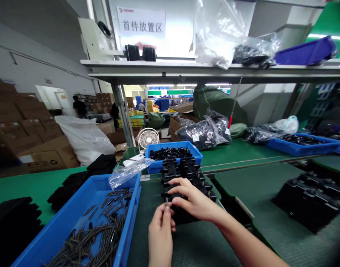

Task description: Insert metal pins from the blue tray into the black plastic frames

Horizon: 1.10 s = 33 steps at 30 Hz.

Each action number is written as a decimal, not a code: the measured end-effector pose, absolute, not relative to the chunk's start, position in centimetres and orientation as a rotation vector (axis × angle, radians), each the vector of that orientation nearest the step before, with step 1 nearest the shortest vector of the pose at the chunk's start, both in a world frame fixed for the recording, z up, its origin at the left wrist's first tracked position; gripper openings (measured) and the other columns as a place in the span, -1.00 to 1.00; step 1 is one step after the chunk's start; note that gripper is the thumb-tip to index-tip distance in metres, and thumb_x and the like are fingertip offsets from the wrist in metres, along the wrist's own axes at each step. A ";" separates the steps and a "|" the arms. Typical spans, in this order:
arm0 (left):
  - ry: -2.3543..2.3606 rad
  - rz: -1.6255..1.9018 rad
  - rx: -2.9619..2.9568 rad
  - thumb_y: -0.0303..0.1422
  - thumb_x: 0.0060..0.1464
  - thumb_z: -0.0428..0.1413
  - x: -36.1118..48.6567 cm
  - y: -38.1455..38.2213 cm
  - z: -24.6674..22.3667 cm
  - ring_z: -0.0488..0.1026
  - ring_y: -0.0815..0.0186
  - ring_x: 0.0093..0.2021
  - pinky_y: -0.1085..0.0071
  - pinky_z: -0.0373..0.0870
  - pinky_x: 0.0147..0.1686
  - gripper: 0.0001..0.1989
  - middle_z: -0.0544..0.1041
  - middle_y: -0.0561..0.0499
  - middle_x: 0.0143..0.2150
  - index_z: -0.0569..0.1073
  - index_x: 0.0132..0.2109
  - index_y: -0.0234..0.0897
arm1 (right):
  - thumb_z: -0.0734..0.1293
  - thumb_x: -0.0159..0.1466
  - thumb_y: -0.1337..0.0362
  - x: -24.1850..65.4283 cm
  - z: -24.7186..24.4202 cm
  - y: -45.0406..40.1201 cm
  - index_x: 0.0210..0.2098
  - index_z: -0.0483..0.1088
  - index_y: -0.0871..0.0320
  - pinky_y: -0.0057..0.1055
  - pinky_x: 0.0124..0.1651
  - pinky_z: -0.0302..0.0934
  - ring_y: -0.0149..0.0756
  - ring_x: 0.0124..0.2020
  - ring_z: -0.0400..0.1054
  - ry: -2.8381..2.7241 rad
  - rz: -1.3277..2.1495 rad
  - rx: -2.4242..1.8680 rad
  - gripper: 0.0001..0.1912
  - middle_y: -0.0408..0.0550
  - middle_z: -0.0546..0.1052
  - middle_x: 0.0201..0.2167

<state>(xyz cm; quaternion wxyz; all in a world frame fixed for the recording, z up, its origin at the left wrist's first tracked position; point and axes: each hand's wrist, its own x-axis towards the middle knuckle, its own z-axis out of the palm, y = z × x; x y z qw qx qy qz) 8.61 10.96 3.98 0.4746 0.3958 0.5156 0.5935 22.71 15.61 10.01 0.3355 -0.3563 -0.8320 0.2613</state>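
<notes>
Left hand (160,226) pinches one pin (167,200); right hand (192,200) over two black rows (171,168).

Here we go, just R of the blue tray (134,211): L hand (160,224), bare, slim-fingered, w/ bare wrist. Farther R of that tray, R hand (191,200), also bare, w/ slender bare forearm (236,235).

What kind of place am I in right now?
Probably a factory assembly area: a blue bin of loose metal pins, black moulded parts grouped on the green work surface, and stacked cardboard boxes behind.
</notes>
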 end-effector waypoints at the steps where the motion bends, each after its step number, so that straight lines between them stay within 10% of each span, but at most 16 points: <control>1: 1.302 1.422 1.027 0.07 0.00 0.08 8.5 10.9 4.1 0.32 0.39 -0.48 0.49 0.29 -0.50 -0.49 0.47 0.01 -0.40 0.50 -0.15 -0.30 | 0.30 0.29 0.29 22.6 10.2 15.3 -0.12 0.41 0.12 -0.27 0.21 0.03 -0.24 0.15 0.10 -2.163 0.709 -0.916 -0.83 -0.02 0.26 0.09; 18: 0.584 1.427 0.208 -0.41 0.25 -0.04 8.2 10.7 6.0 -0.01 0.59 -0.68 0.65 -0.09 -0.71 -0.82 0.06 0.23 -0.61 0.42 -0.13 -0.36 | 0.20 0.32 0.45 22.2 9.3 17.6 -0.26 0.42 0.14 -0.31 0.10 0.12 -0.32 0.01 0.23 -1.928 0.622 -0.814 -0.82 -0.04 0.34 -0.07; 33: 0.837 1.511 0.460 -0.44 0.13 0.08 9.1 10.6 4.7 0.29 0.49 -0.43 0.58 0.30 -0.44 -0.70 0.43 -0.03 -0.28 0.35 0.03 -0.36 | 0.29 0.27 0.42 22.4 7.3 19.8 -0.25 0.48 0.12 -0.23 0.12 0.11 -0.24 0.01 0.17 -2.050 0.251 -1.017 -0.86 -0.03 0.33 -0.03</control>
